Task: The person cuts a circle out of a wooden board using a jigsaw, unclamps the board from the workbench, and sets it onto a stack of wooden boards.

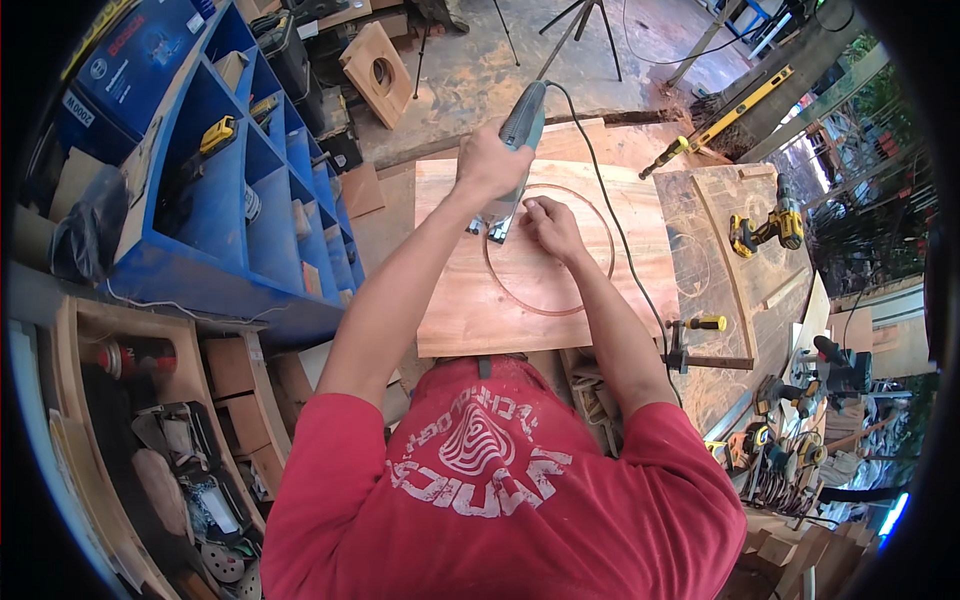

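Observation:
A wide light wooden board lies in front of me with a circular groove in its face. My left hand is wrapped round the body of a green and grey corded jigsaw. The tool's metal base rests on the board at the groove's left side; the blade is hidden. My right hand rests on the board inside the circle, just right of the jigsaw. Its fingers are curled closed, and whatever they hold, if anything, is hidden.
A yellow-handled clamp sits at the board's near right corner, another clamp at the far right. The jigsaw's black cord crosses the board. A yellow cordless drill stands on the bench to the right. Blue shelving stands left.

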The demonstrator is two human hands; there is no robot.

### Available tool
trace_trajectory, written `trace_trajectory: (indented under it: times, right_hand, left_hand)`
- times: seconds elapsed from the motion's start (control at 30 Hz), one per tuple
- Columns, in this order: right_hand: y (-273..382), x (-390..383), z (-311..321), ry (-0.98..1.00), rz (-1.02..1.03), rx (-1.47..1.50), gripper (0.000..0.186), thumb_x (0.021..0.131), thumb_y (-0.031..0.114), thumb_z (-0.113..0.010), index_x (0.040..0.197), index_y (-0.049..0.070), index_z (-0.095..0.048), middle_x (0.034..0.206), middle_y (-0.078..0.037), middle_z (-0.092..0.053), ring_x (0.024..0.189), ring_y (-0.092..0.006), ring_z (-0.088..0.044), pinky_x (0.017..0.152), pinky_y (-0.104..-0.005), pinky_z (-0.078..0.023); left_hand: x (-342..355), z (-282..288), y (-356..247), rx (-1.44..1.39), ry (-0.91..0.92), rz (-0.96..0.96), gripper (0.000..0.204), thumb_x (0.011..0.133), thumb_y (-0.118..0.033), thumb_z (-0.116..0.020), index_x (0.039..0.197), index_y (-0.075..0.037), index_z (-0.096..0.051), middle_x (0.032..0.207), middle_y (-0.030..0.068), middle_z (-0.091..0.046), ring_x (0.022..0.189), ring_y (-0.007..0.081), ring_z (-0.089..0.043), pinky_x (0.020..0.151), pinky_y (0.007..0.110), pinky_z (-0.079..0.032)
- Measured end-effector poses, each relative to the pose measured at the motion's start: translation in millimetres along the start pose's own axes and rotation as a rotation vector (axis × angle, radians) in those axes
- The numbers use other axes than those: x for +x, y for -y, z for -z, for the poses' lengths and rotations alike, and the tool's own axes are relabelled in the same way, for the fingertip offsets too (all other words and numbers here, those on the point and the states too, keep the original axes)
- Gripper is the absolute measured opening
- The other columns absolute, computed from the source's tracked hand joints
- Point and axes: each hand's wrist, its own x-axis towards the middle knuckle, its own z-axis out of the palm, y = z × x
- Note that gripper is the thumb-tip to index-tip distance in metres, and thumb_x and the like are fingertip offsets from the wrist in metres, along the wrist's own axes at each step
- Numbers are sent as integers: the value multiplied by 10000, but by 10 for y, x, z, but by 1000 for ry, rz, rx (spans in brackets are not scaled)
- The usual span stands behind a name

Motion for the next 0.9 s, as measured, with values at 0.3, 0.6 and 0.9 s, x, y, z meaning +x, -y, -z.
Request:
trace_trajectory:
  times: [0.3,0.6,0.9]
  right_hand:
    - [61,70,-32,53,27,141,335,1105,263,-558,1035,-23,-717,865,-60,-726,686,-128,-607,656,-306,-510]
    - [213,135,73,155,-115,345,352,1111,287,-534,1108,-19,-707,838,-85,-714,591,-105,-573,531,-256,-447]
    - [128,165,48,14,139,38,238,1005,237,-642,1025,3,-681,880,-185,-754,790,-334,-731,723,-444,-561]
  left_hand:
    - [3,-81,76,-24,-114,-150,655,821,-263,-772,1374,63,-643,1150,264,-757,1096,335,-737,1006,389,-543]
    - [446,55,-286,330,298,156,595,793,-344,-781,1150,126,-707,1058,266,-756,979,350,-751,856,424,-571]
    - [497,-38,-134,160,206,164,510,782,-344,-796,1065,79,-761,942,203,-771,862,297,-755,790,397,-558]
